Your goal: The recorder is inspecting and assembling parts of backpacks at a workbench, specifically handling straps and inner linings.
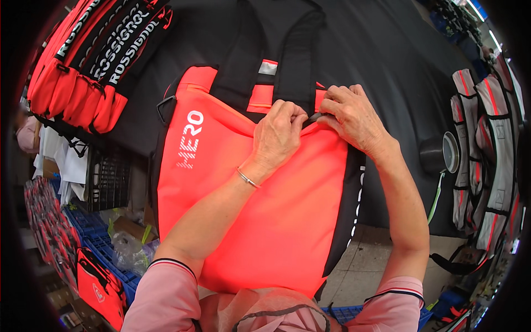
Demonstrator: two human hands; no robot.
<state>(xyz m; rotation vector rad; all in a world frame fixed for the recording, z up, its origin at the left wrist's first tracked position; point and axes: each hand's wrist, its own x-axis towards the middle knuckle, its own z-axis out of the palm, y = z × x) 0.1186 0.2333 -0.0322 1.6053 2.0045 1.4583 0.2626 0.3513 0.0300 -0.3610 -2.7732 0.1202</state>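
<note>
A bright red-orange and black backpack [260,199] lies on the black-covered table, partly over its near edge. White lettering marks its front, and two black straps [296,61] stretch away from me past its top. My left hand [281,133] is closed in a pinch at the upper edge, beside the base of a strap. Just to its right, my right hand [354,117] pinches the same edge with thumb and fingers. A short black strip [313,117] shows between the two hands; whether it is zipper or edging I cannot tell.
Stacked red and black bags [83,83] stand at the far left. Grey bags or straps with red stripes [489,149] hang at the right, near a dark cup-like container [436,155]. Blue crates [105,249] and a black crate [108,177] sit at lower left.
</note>
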